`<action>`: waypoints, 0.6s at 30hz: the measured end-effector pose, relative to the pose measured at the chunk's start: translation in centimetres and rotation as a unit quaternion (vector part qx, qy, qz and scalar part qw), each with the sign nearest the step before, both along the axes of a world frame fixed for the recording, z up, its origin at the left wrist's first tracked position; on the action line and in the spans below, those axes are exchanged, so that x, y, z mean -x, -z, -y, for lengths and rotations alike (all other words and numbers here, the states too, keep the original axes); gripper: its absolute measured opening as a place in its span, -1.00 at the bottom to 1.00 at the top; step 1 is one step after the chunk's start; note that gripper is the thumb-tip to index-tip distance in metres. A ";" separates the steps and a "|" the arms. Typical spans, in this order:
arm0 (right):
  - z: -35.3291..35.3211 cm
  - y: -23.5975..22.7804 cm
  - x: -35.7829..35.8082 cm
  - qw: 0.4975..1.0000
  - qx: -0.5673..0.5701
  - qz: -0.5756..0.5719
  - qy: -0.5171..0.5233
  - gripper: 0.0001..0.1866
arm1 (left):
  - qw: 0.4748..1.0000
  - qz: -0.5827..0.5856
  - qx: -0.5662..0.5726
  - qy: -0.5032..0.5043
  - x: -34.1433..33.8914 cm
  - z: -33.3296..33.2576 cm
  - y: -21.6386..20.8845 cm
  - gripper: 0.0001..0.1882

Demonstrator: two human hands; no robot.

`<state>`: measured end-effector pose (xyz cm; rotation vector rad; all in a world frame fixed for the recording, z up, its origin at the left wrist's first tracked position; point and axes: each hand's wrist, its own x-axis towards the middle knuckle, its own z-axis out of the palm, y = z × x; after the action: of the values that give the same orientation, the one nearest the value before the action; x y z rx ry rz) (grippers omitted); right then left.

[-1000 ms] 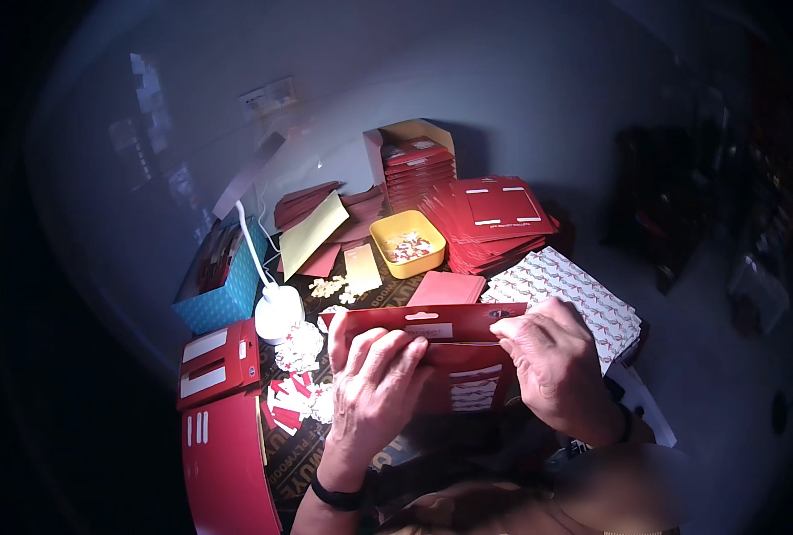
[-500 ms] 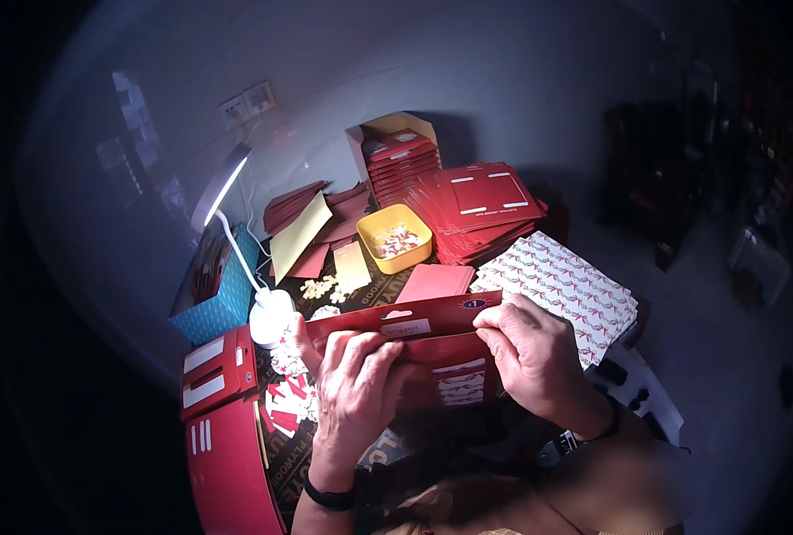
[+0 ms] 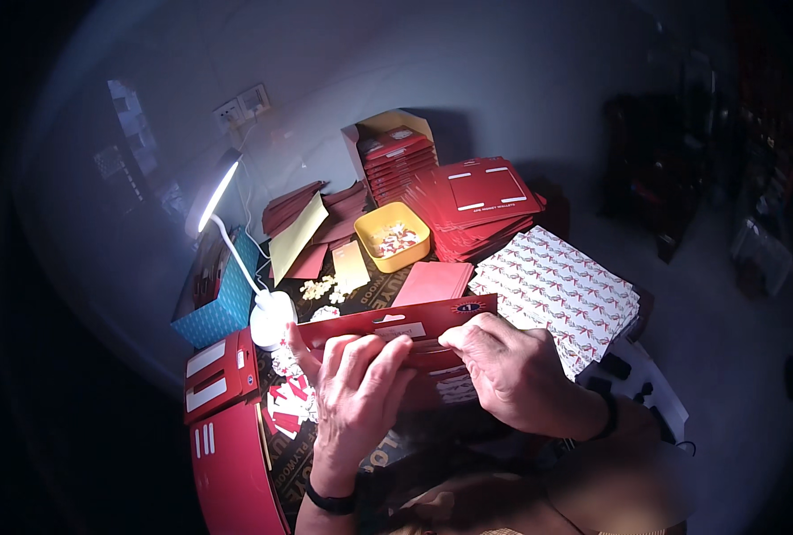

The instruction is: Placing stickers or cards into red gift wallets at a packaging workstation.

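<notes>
Packet (image 3: 436, 317), red, at lower centre of frame; long axis running left to right, right end higher in frame. Left hand (image 3: 356, 392): clamped on its left part. Right hand (image 3: 517, 374): fingertips pinched on its front edge, right of middle, nearer the oval emblem (image 3: 469, 308). Hands close, apart.

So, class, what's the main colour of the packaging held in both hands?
The packaging is mainly red; the head view, the only one, shows it best.
</notes>
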<state>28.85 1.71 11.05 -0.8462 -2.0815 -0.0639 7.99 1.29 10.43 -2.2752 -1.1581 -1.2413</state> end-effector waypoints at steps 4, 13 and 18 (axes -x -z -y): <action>0.3 -0.7 0.5 0.999 0.020 0.013 0.030 -0.73 | 0.998 -0.061 -0.024 0.002 -0.3 -0.1 0.0 -0.59; 0.4 -1.2 0.1 0.998 0.018 0.025 0.060 -0.74 | 0.997 -0.075 -0.010 -0.014 -0.5 -0.1 -0.1 -0.63; 0.3 -1.1 -1.5 0.987 -0.070 -0.140 0.022 -0.80 | 0.999 -0.053 0.001 -0.002 -0.4 -0.3 0.2 -0.67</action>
<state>30.31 1.42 12.17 -0.7687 -1.7746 -0.1081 8.41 1.55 10.24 -2.3075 -1.1264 -1.1041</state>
